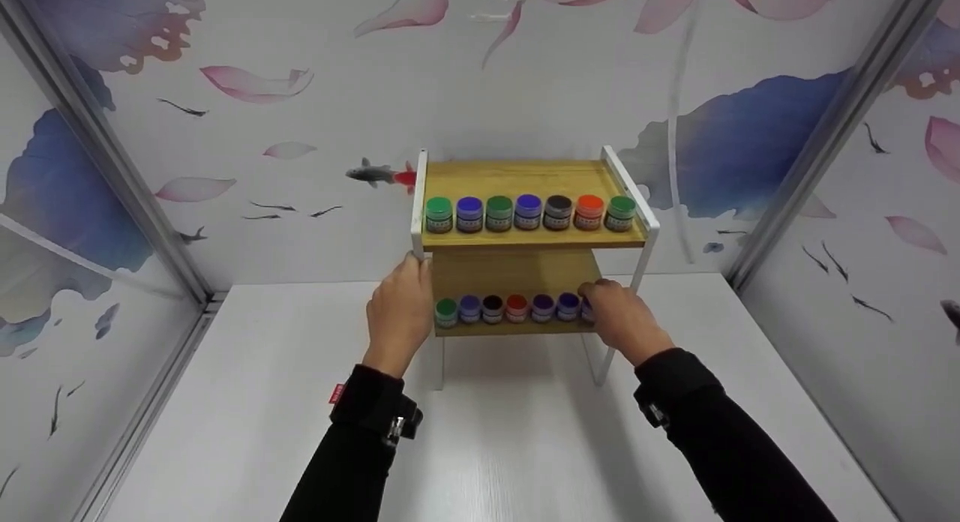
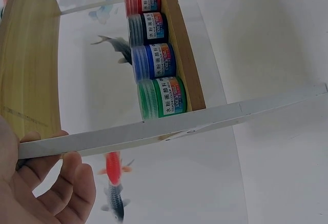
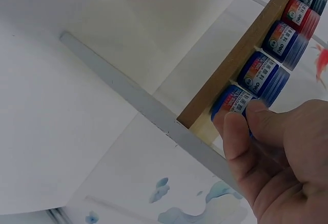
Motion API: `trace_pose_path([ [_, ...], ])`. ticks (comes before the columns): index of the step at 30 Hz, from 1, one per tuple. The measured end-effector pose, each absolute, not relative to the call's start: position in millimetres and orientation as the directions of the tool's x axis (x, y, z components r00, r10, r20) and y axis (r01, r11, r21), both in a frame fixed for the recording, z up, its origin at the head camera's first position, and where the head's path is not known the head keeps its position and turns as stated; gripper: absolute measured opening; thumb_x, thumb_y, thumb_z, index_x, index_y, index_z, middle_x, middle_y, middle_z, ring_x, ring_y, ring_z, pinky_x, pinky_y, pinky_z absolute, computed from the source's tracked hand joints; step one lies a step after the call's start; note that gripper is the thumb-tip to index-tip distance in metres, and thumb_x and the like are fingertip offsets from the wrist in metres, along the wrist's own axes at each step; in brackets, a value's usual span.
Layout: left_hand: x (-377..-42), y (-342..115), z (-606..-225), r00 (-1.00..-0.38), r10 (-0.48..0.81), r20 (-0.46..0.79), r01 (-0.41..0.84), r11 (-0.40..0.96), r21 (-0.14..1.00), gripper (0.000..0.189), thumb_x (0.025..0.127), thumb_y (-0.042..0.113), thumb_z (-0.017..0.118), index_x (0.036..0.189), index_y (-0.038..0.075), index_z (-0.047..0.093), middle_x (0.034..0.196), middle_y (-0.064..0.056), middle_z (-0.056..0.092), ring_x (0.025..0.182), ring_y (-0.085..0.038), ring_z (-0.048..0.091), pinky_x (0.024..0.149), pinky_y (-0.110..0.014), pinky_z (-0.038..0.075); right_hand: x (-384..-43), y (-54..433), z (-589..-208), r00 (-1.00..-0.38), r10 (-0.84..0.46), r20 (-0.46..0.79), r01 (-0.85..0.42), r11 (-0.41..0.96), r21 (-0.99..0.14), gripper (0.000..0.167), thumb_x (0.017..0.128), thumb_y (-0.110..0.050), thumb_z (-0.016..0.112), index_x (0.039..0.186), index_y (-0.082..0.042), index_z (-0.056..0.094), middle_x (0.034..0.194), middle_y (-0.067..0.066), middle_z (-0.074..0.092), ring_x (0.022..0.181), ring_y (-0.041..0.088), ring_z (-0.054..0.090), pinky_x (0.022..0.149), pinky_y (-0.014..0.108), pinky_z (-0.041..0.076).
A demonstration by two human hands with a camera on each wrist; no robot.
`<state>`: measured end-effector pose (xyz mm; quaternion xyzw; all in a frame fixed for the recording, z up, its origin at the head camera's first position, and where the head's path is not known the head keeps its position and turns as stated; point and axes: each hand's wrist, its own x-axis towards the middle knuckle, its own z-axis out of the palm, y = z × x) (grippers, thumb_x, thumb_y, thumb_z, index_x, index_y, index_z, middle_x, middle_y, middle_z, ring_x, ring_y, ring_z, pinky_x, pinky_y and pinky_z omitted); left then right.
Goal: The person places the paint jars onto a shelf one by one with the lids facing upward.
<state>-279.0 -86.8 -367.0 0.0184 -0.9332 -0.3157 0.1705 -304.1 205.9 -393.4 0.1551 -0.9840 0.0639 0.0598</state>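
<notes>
A small two-tier shelf with wooden boards and a white frame [image 1: 418, 199] stands against the back wall. My left hand [image 1: 401, 308] grips its left upright just below the upper board; in the left wrist view the fingers curl round the white bar [image 2: 102, 138]. With thumb and fingers, my right hand [image 1: 626, 319] pinches a blue paint jar [image 3: 233, 101] at the right end of the lower board [image 3: 225, 73]. That jar is partly hidden by the hand. To its left runs a row of lidded jars, among them a red jar [image 1: 517, 307] and a green jar [image 1: 446, 313].
Along the upper board [image 1: 517, 178] stand several more jars, with a green jar [image 1: 620, 213] at the right end. The white tabletop [image 1: 487, 447] spreads in front of the shelf. Printed panels with metal corner posts [image 1: 840, 132] enclose the sides and back.
</notes>
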Motion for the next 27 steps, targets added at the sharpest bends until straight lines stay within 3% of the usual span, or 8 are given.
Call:
trace_pose_path([
  [13,-278,-85,-369,-0.935,-0.134,0.328,0.092,0.801,0.591,0.037,0.107,0.036,0.032,0.091,0.009,0.053,0.07,-0.001,0.046,0.062,-0.017,0.046,0.053,-0.029,0.033,-304,208,-398,-0.95,-0.291,0.111,-0.304,0.944,-0.129,0.03,0.085,0.006,0.065,0.113,0.0,0.061,0.104,0.022,0.064,0.095,0.04,0.064,0.077,0.053,0.053],
  [18,-279,-84,-369,-0.932,-0.131,0.338,0.099,0.805,0.585,0.036,0.107,0.035,0.033,0.091,0.009,0.053,0.07,-0.001,0.045,0.062,-0.017,0.045,0.053,-0.029,0.032,-303,209,-396,-0.96,-0.262,0.099,-0.274,0.951,-0.142,0.044,0.087,0.003,0.065,0.13,0.001,0.056,0.124,0.026,0.059,0.107,0.043,0.062,0.087,0.054,0.052],
  [21,-280,-84,-369,-0.932,-0.137,0.335,0.094,0.802,0.59,0.038,0.107,0.036,0.032,0.091,0.009,0.053,0.07,-0.001,0.045,0.062,-0.017,0.046,0.053,-0.029,0.033,-301,209,-395,-0.957,-0.26,0.129,-0.278,0.948,-0.152,0.052,0.088,0.004,0.062,0.138,0.001,0.049,0.134,0.027,0.052,0.112,0.044,0.06,0.088,0.055,0.052],
  [27,-283,-87,-371,-0.933,-0.142,0.33,0.09,0.796,0.598,0.038,0.107,0.037,0.031,0.091,0.01,0.052,0.07,-0.001,0.045,0.063,-0.018,0.047,0.053,-0.029,0.033,-293,212,-398,-0.914,-0.298,0.274,-0.349,0.923,-0.16,0.052,0.086,0.007,0.062,0.136,-0.001,0.048,0.123,0.027,0.054,0.098,0.041,0.065,0.076,0.051,0.056],
])
